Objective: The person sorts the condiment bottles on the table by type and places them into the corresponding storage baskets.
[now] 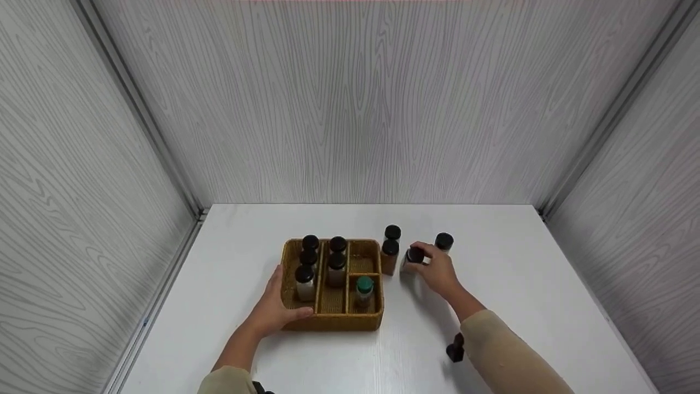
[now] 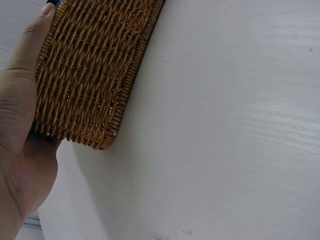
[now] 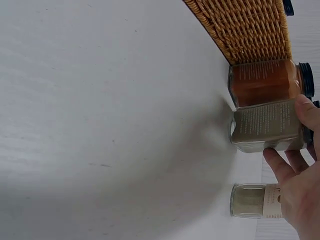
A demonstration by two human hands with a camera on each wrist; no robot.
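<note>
My left hand point(image 1: 276, 309) grips the left front corner of a brown wicker basket point(image 1: 333, 323), its thumb at the front rim. With my right hand point(image 1: 439, 272) I pinch a glass spice jar point(image 3: 267, 121) of grey-brown powder near its black lid. That jar is upright, close beside a jar of red-orange powder point(image 3: 265, 84) standing by the basket's right side. In the basket are three black-lidded jars point(image 1: 305, 290) on the left, two more point(image 1: 336, 276) in the middle, and a green-lidded jar point(image 1: 363, 295) at front right.
Another black-lidded jar point(image 1: 392, 232) stands behind the red-orange one. A separate jar point(image 3: 248, 201) of pale powder stands to the right of my right hand. White table point(image 1: 328, 361) lies in front of the basket; grey wood-grain panels point(image 1: 350, 109) enclose the back and sides.
</note>
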